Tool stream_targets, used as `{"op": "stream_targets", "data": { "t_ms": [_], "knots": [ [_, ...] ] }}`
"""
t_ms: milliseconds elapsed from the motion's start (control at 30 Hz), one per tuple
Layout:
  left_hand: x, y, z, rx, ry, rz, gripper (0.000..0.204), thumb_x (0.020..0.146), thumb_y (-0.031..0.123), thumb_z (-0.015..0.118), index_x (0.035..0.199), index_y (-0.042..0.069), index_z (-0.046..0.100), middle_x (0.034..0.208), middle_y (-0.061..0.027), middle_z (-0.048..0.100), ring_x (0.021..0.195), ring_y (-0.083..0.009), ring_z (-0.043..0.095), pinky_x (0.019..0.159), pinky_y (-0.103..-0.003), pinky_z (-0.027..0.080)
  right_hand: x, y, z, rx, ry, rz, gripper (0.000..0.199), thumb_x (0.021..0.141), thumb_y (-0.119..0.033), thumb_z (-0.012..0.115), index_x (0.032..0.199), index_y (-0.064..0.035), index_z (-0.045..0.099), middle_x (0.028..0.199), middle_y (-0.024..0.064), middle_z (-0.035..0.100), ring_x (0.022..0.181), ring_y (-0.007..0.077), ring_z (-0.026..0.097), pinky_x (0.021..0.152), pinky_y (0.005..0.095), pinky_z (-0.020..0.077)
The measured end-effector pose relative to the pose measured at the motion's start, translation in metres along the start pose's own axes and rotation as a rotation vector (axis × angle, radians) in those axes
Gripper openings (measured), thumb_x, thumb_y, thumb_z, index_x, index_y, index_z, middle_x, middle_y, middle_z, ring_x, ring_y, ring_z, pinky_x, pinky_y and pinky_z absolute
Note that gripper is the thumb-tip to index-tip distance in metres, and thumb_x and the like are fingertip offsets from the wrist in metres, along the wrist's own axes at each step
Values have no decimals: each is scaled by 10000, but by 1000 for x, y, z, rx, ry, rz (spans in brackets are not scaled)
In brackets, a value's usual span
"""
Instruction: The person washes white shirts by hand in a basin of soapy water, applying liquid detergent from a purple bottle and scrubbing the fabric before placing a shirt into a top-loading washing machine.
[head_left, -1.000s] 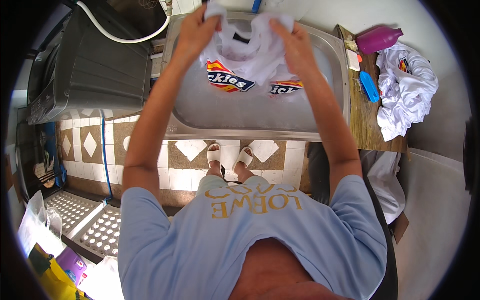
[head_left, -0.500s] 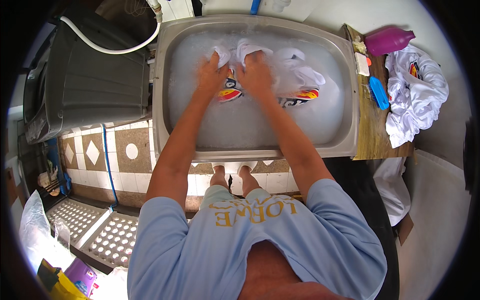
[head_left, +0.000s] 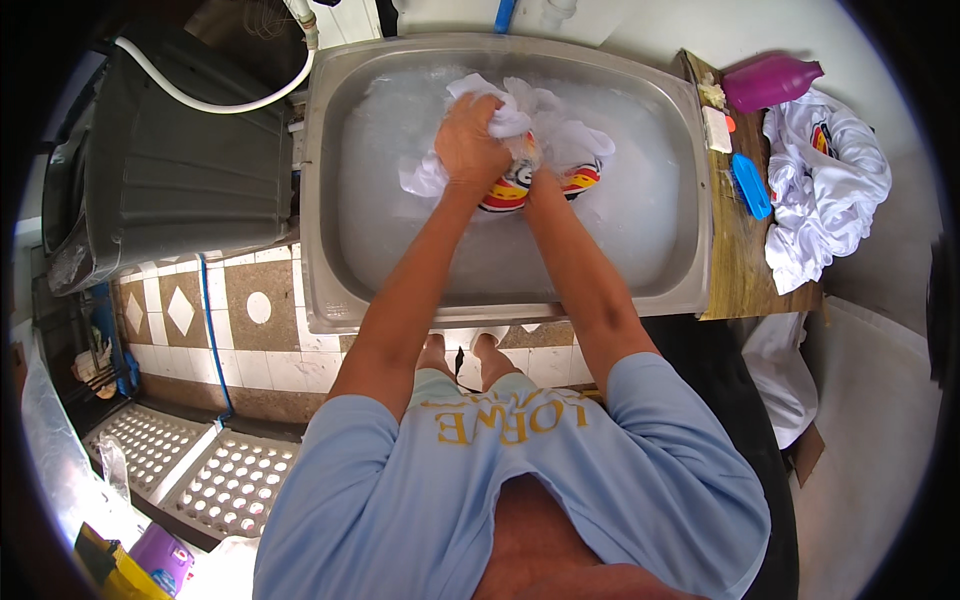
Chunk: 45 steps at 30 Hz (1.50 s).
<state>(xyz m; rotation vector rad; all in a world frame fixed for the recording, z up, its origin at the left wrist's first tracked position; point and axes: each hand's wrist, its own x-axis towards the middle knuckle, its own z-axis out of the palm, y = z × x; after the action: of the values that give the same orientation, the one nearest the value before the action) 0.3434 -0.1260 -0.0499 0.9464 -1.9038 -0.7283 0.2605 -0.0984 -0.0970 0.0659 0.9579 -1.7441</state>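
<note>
L hand (head_left: 472,140) clamped on wht printed shirt (head_left: 510,122), upper ctr frame | R hand (head_left: 541,184): can't tell, hidden | best worked low in steel sink (head_left: 500,314)

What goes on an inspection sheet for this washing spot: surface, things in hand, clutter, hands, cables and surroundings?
Surface: metal basin holding cloudy water; wooden board along its right side.
Things in hand: white fabric with a red, yellow and dark print, bunched in the basin; number of pieces unclear.
Clutter: purple bottle, white block, blue brush and heaped white garment, all right of the basin.
Hands: left hand grips the fabric; right hand mostly hidden, grip unclear.
Cables: white hose, upper left; thin blue line, hose or cable.
Surroundings: dark appliance left, tiled floor below.
</note>
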Motion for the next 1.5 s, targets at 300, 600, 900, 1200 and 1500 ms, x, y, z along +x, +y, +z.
{"op": "stream_targets", "data": {
  "t_ms": [300,600,900,1200,1500],
  "knots": [
    [40,-84,-52,130,-18,10,271,750,277,723,916,68,674,886,-135,626,813,-340,599,703,-440,468,-37,-20,21,-916,80,-310,427,890,-407,548,1002,3,590,950,116,647,803,282,627,688,389,489],
    [-5,-69,-42,658,-457,50,597,790,441,647,1264,97,530,1353,-122,377,1168,-331,422,946,-521,318,-24,9,7,-2189,199,-888,394,832,-371,582,1151,-142,604,1334,34,455,1149,341,410,907,527,301],
    [-22,-167,14,702,-487,11,757,814,329,637,1425,52,288,1416,-182,361,1325,-383,317,1110,-495,216,36,26,-39,-2351,187,-867,466,824,-400,565,1240,-191,554,1360,65,447,1226,325,401,963,569,282],
    [72,27,-99,347,-378,378,648,679,226,766,1213,70,432,1128,-108,480,1063,-269,487,933,-498,338,-32,-57,72,-1949,-36,-762,388,819,-391,588,1053,-94,676,1087,116,648,993,275,609,844,459,434],
    [8,10,-97,-7,-214,58,1359,396,502,902,1455,91,156,1404,-139,380,1318,-320,351,1037,-542,270,-190,-186,227,-1208,-575,-488,284,827,-282,668,853,1,663,767,73,651,666,158,616,643,312,480]
  ]
}}
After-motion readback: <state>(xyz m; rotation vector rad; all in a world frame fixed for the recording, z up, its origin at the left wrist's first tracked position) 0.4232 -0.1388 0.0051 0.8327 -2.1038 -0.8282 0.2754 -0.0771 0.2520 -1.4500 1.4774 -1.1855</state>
